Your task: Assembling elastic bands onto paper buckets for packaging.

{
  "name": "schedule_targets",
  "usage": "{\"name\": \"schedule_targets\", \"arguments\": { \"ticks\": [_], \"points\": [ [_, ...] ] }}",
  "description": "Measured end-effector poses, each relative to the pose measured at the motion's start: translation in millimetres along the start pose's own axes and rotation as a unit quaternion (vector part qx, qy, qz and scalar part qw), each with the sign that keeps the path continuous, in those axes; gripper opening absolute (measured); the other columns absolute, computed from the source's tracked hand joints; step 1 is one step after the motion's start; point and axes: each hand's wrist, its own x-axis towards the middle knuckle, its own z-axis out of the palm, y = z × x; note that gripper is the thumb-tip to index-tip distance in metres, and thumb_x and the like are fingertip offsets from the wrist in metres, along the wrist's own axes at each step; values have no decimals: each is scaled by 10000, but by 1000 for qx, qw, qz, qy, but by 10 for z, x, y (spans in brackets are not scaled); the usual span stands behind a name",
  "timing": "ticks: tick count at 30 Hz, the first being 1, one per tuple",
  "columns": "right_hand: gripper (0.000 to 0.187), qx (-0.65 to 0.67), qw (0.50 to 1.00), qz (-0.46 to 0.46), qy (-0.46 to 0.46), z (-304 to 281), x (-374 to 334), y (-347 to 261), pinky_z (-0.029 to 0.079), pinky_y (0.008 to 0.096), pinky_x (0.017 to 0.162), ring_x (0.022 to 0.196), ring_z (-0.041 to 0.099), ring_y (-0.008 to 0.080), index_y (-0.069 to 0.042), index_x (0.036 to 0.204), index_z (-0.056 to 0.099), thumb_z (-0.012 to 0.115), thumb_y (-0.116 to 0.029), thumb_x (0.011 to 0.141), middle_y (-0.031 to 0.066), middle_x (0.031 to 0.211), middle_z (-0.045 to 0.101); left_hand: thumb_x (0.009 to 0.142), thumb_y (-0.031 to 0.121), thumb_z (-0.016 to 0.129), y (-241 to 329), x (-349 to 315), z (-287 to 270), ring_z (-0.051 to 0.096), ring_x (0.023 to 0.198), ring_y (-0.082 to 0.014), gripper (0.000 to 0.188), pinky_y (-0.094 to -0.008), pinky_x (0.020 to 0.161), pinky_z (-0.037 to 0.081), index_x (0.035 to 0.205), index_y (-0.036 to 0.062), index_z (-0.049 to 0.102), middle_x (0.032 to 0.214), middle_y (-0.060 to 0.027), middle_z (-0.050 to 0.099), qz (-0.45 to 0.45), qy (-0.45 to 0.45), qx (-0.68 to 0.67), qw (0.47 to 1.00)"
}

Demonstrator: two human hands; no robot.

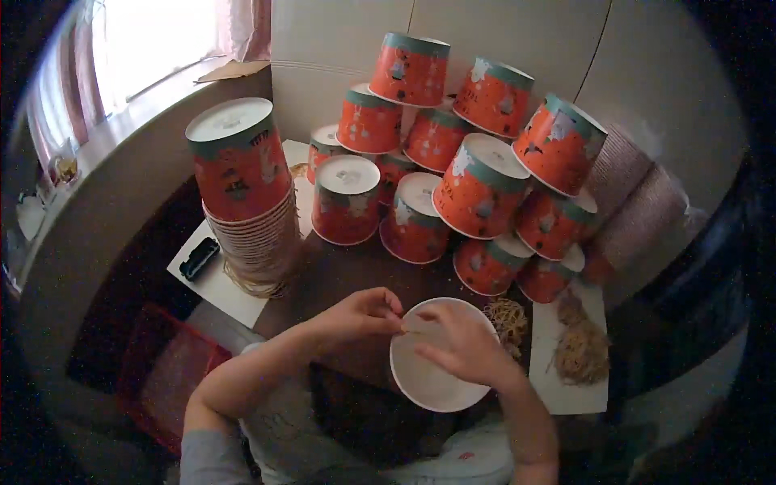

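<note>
Container (pixel 424 378) partly behind right hand (pixel 465 343)

Left of the left hand (pixel 364 315): a red, boxy, apparently plastic crate (pixel 217 354) (dimly lit); beyond, draped pink fabric curtains (pixel 83 69).

Smooth, papery orange cups (pixel 346 212), smooth white tub (pixel 428 390) and rough, fibrous tan bundles (pixel 582 353)

Left hand (pixel 368 315) curls its fingers (pixel 386 301); right hand (pixel 465 343) arches just beside it, thumb (pixel 432 356) spread, near the worktop's (pixel 339 279) front edge. Left elbow (pixel 202 402) bends.
</note>
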Motion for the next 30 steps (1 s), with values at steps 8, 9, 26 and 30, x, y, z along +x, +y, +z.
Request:
{"name": "schedule_targets", "arguments": {
  "ticks": [8, 9, 26, 30],
  "points": [
    [320, 9, 991, 132, -36, 337, 70, -34, 449, 322, 645, 743, 570, 233, -51, 944, 494, 633, -226, 715, 97, 828, 566, 764, 47, 556, -31, -2, -13, 539, 765, -103, 190, -222, 672, 432, 910, 45, 434, 804, -41, 563, 31, -28, -21, 999],
    [296, 8, 986, 160, -38, 332, 66, -51, 453, 307, 614, 697, 576, 210, -54, 928, 503, 634, -214, 715, 83, 799, 572, 764, 43, 553, -26, -3, -14, 540, 758, -105, 186, -225, 669, 434, 905, 44, 432, 797, -41, 563, 27, -11, -15, 999],
    [95, 57, 994, 59, 67, 397, 102, 69, 453, 256, 528, 598, 569, 155, -5, 765, 578, 608, -85, 722, 87, 730, 581, 744, 45, 551, -65, -10, -52, 530, 778, -117, 229, -237, 687, 435, 955, 16, 467, 829, -51, 552, 39, 6, -8, 999],
    [104, 79, 992, 76, 59, 397, 98, 96, 443, 246, 528, 597, 559, 137, -4, 772, 581, 612, -92, 724, 79, 716, 582, 741, 99, 576, -119, 2, -59, 525, 789, -124, 181, -244, 691, 431, 895, 8, 546, 844, -49, 545, 121, 1, 209, 970]
  ]
}}
